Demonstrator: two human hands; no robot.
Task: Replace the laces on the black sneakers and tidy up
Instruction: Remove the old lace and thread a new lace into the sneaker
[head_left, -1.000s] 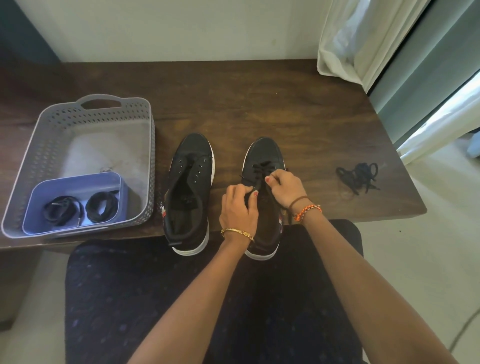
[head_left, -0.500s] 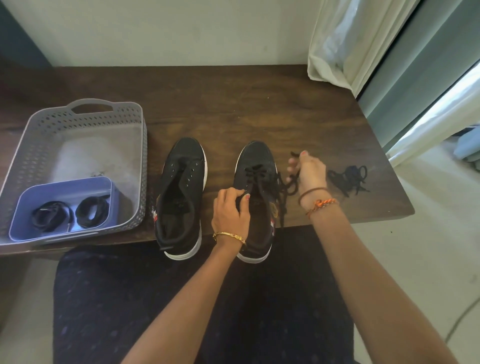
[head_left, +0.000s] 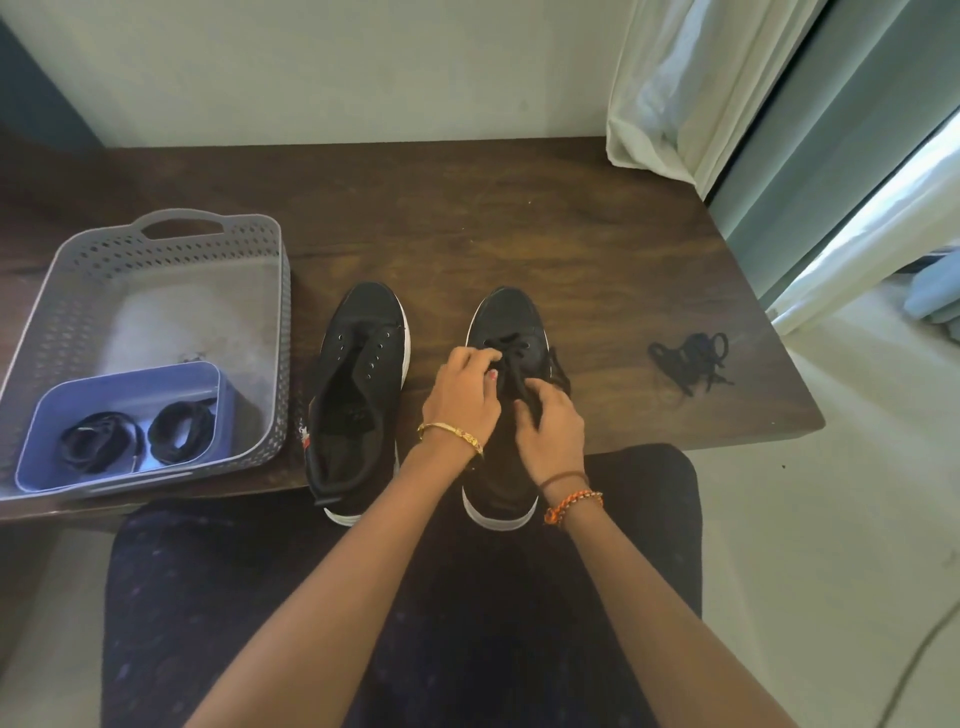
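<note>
Two black sneakers with white soles stand side by side on the dark wooden table (head_left: 519, 218), toes pointing away from me. The left sneaker (head_left: 358, 384) has bare eyelets and no lace. The right sneaker (head_left: 506, 322) has a black lace (head_left: 511, 371) partly threaded near its toe. My left hand (head_left: 462, 395) pinches the sneaker's left edge at the eyelets. My right hand (head_left: 550, 431) pinches the lace over the tongue. A loose black lace pile (head_left: 688, 361) lies on the table to the right.
A grey perforated basket (head_left: 156, 239) sits at the left and holds a blue tub (head_left: 124, 384) with two coiled black laces (head_left: 140, 441). A white curtain (head_left: 691, 78) hangs at the back right corner. My dark-clothed lap is below the table's front edge.
My right hand came back from the right side of the sneaker to its tongue, holding the lace. My left hand moved forward to the eyelets.
</note>
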